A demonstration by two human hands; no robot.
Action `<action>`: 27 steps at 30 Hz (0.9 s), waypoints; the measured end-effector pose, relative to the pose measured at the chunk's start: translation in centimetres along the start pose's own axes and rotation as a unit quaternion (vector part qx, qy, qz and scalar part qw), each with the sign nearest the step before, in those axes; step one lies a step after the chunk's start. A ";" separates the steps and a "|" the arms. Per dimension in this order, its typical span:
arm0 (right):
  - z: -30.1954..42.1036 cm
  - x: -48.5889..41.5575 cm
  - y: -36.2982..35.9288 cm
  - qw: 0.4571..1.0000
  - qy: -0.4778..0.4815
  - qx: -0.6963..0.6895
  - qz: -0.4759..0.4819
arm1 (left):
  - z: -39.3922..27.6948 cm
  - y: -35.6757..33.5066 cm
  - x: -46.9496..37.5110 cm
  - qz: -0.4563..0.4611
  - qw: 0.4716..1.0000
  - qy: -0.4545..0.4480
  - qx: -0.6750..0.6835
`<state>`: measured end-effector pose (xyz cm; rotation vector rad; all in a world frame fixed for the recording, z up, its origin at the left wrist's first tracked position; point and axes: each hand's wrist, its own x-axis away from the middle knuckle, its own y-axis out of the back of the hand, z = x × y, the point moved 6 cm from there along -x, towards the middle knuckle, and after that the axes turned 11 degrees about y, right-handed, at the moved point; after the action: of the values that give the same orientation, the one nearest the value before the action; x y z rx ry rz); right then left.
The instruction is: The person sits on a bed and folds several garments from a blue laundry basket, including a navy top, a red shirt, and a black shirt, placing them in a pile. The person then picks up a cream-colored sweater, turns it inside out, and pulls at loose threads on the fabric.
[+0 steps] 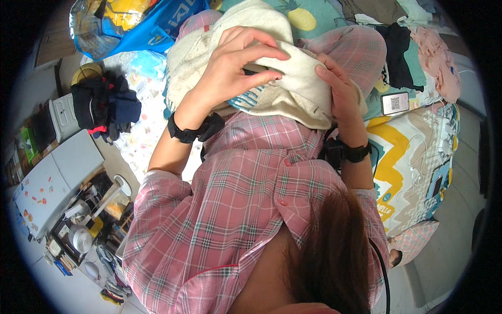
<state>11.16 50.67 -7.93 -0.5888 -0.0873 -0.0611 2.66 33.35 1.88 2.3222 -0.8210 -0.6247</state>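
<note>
A cream-coloured cloth item [290,94], perhaps a garment, lies bunched across my lap over pink plaid trousers [345,51]. Its speckled side shows teal markings near the lower fold. My right hand [339,88] grips its right edge, thumb on top and other fingers partly hidden by the cloth. Over the middle of the cloth is my left hand [239,59], thumb and fingers spread apart. Nothing is visible between them, though a fine thread would be too small to make out. Each wrist wears a black strap with a small device.
A blue bag [129,43] stands at the upper left, above a pile of dark clothes [104,104]. On the right lie a phone [395,103] showing a printed-style code, black clothing [400,59], a pink garment [437,62] and white cables [417,157] on patterned bedding [396,153].
</note>
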 end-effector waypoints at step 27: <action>-1.2 -1.9 7.3 0.966 -0.045 -0.149 -0.204 | 18.7 56.7 69.3 -0.615 0.534 0.580 0.001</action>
<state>9.95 56.12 -13.11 -0.8679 -0.2917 -0.4542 17.33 -56.53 10.30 2.2244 1.5275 0.5599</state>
